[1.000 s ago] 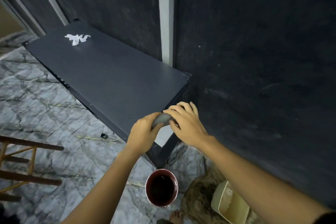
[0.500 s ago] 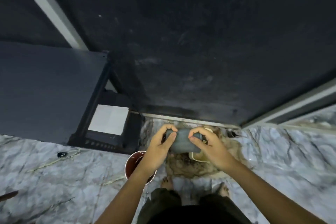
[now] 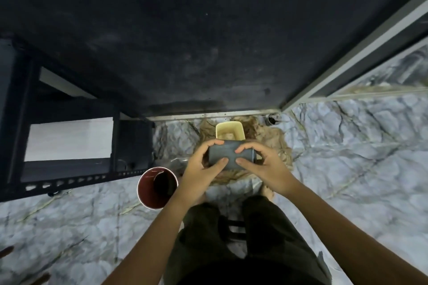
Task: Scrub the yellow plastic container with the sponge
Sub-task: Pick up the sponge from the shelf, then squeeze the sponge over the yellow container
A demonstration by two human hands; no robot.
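Note:
A grey rectangular sponge (image 3: pixel 228 154) is held level in front of me, above the floor. My left hand (image 3: pixel 201 170) grips its left end and my right hand (image 3: pixel 264 168) grips its right end, thumbs on the near side. Just beyond the sponge the yellow plastic container (image 3: pixel 229 131) sits on the floor on a brown stained patch, open side up. Its near part is hidden behind the sponge.
A dark red bucket (image 3: pixel 157 187) stands on the marble floor left of my hands. A black metal table frame (image 3: pixel 69 180) is at the left. A dark wall (image 3: pixel 208 41) rises behind the container. My knees (image 3: pixel 231 227) are below the hands.
The view has swung from the tabletop down to the floor. Both hands carried the sponge down and now hold it spread flat just in front of the yellow container.

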